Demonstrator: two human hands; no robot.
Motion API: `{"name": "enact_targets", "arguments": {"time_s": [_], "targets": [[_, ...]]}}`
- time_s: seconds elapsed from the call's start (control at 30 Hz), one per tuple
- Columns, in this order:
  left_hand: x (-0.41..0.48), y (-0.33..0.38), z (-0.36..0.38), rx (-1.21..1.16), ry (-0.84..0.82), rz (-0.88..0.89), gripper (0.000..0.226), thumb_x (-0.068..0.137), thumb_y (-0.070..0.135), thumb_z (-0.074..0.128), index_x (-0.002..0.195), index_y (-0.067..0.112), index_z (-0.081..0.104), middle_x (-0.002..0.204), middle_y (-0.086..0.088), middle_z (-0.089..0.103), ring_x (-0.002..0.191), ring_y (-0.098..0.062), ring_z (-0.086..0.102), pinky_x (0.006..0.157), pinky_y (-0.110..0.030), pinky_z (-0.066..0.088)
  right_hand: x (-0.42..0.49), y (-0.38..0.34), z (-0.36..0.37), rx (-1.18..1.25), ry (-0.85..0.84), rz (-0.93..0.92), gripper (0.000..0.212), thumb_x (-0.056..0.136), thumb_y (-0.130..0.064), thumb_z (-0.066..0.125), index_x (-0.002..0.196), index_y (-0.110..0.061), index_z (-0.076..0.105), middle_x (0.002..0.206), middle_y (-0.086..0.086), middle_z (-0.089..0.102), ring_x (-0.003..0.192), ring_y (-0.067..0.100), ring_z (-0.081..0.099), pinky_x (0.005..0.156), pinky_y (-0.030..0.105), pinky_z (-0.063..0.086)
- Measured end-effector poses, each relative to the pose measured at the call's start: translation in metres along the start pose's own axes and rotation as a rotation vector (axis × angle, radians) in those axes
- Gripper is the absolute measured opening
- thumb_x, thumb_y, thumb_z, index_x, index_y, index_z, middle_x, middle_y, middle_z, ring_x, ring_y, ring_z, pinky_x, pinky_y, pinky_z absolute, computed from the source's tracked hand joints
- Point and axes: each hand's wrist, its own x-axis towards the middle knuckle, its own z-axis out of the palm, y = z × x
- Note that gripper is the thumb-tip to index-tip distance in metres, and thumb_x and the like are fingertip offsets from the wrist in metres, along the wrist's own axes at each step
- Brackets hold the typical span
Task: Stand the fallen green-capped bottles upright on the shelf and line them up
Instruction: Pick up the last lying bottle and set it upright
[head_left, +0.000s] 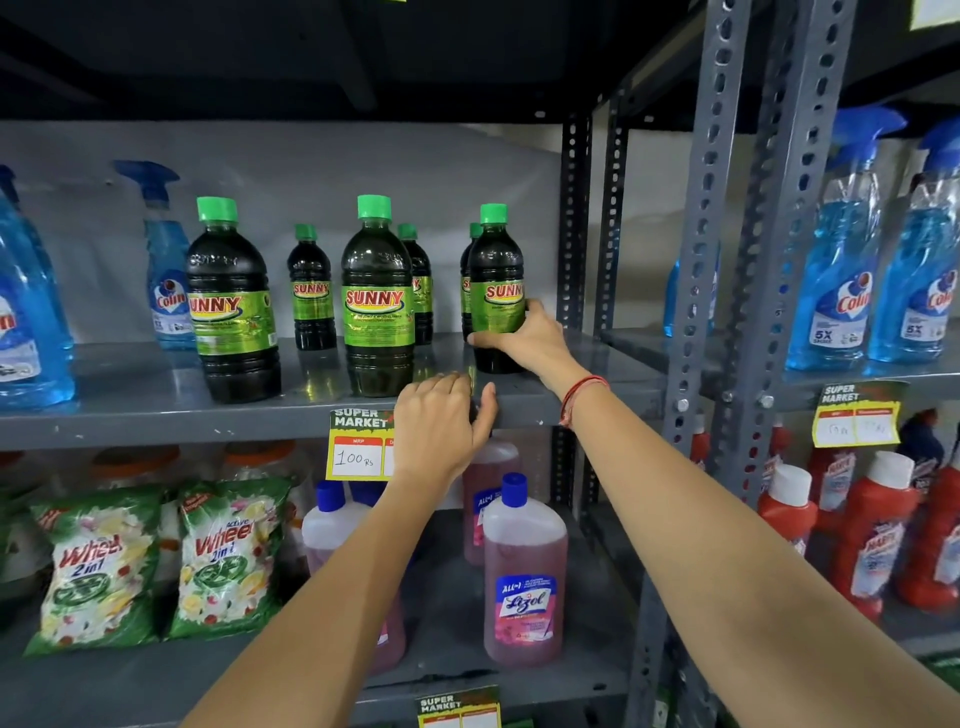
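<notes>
Several dark bottles with green caps and green "SUNNY" labels stand upright on the grey metal shelf (156, 410). Three are in front: one at the left (231, 301), one in the middle (378, 296), one at the right (496, 280). Smaller-looking ones stand behind them, such as the one at the back (310, 288). My right hand (530, 338) grips the lower half of the right front bottle. My left hand (441, 421) rests on the shelf's front edge, fingers curled, holding nothing that I can see.
Blue Colin spray bottles stand at the shelf's left (166, 260) and on the neighbouring rack at right (841, 270). A perforated grey upright (701, 260) bounds the shelf on the right. Below are Lizol bottles (524, 571), Wheel packets (223, 556), red bottles (878, 530) and a price tag (358, 447).
</notes>
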Motion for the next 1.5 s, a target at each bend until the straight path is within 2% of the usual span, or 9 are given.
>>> {"name": "enact_targets", "arguments": {"time_s": [0.23, 0.37, 0.43, 0.53, 0.63, 0.8, 0.97, 1.23, 1.5], "targets": [[0.001, -0.001, -0.001, -0.035, -0.033, 0.004, 0.043, 0.093, 0.034, 0.039, 0.074, 0.006, 0.066, 0.072, -0.011, 0.071, 0.069, -0.030, 0.065, 0.061, -0.034, 0.041, -0.002, -0.003, 0.002, -0.026, -0.006, -0.008, 0.096, 0.052, -0.056, 0.082, 0.126, -0.011, 0.043, 0.125, 0.009, 0.054, 0.117, 0.025, 0.050, 0.100, 0.041, 0.043], [0.005, -0.004, -0.004, -0.105, -0.049, -0.015, 0.040, 0.093, 0.037, 0.044, 0.076, 0.007, 0.065, 0.073, -0.013, 0.070, 0.070, -0.034, 0.064, 0.059, -0.033, 0.036, -0.005, 0.002, -0.008, 0.205, -0.182, 0.069, 0.070, 0.064, -0.048, 0.079, 0.121, -0.018, 0.052, 0.122, 0.003, 0.060, 0.116, 0.021, 0.053, 0.092, 0.033, 0.043], [0.009, -0.003, -0.007, -0.156, -0.078, -0.080, 0.039, 0.092, 0.040, 0.047, 0.096, 0.005, 0.065, 0.081, -0.018, 0.071, 0.076, -0.038, 0.065, 0.061, -0.035, 0.040, -0.008, 0.005, -0.013, 0.223, -0.208, 0.073, 0.069, 0.066, -0.040, 0.081, 0.123, -0.016, 0.049, 0.122, 0.004, 0.059, 0.114, 0.020, 0.053, 0.091, 0.032, 0.044], [0.022, -0.004, -0.009, -0.240, -0.194, -0.206, 0.057, 0.089, 0.044, 0.051, 0.132, 0.008, 0.044, 0.108, -0.022, 0.068, 0.099, -0.042, 0.061, 0.075, -0.041, 0.047, -0.016, 0.007, -0.020, 0.174, -0.169, 0.035, 0.076, 0.064, -0.040, 0.083, 0.124, -0.015, 0.044, 0.115, 0.002, 0.058, 0.105, 0.016, 0.053, 0.077, 0.025, 0.043], [0.033, -0.011, -0.012, -0.420, -0.349, -0.288, 0.077, 0.086, 0.042, 0.059, 0.146, 0.008, 0.023, 0.134, -0.021, 0.054, 0.121, -0.038, 0.051, 0.097, -0.045, 0.044, -0.025, 0.009, -0.024, 0.125, -0.152, -0.006, 0.079, 0.062, -0.044, 0.083, 0.125, -0.016, 0.043, 0.116, 0.001, 0.056, 0.107, 0.015, 0.052, 0.082, 0.027, 0.040], [0.036, -0.015, -0.018, -0.533, -0.459, -0.281, 0.080, 0.084, 0.040, 0.064, 0.146, 0.008, 0.024, 0.140, -0.019, 0.049, 0.128, -0.034, 0.046, 0.103, -0.042, 0.040, -0.037, 0.008, -0.034, 0.177, -0.208, -0.042, 0.077, 0.062, -0.041, 0.083, 0.124, -0.016, 0.045, 0.106, -0.007, 0.058, 0.101, 0.009, 0.055, 0.073, 0.017, 0.043], [0.039, -0.013, -0.022, -0.572, -0.490, -0.303, 0.070, 0.084, 0.042, 0.064, 0.142, 0.012, 0.036, 0.138, -0.015, 0.052, 0.125, -0.032, 0.049, 0.102, -0.043, 0.041, -0.040, 0.012, -0.045, 0.167, -0.304, -0.047, 0.081, 0.064, -0.042, 0.081, 0.130, -0.017, 0.043, 0.120, 0.005, 0.061, 0.112, 0.017, 0.057, 0.097, 0.035, 0.047], [0.040, -0.009, -0.024, -0.620, -0.453, -0.318, 0.056, 0.080, 0.039, 0.070, 0.129, 0.018, 0.052, 0.125, -0.011, 0.064, 0.113, -0.030, 0.058, 0.096, -0.045, 0.047, -0.043, 0.016, -0.052, 0.158, -0.384, -0.094, 0.046, 0.078, -0.025, 0.073, 0.120, -0.015, 0.057, 0.111, 0.003, 0.066, 0.107, 0.012, 0.060, 0.095, 0.026, 0.046], [0.034, -0.009, -0.023, -0.624, -0.364, -0.332, 0.055, 0.077, 0.040, 0.072, 0.125, 0.016, 0.057, 0.119, -0.012, 0.067, 0.108, -0.028, 0.062, 0.090, -0.043, 0.051, -0.046, 0.013, -0.051, 0.080, -0.446, -0.166, 0.052, 0.085, -0.029, 0.065, 0.132, -0.014, 0.050, 0.132, 0.007, 0.057, 0.122, 0.015, 0.052, 0.105, 0.034, 0.041]]}}
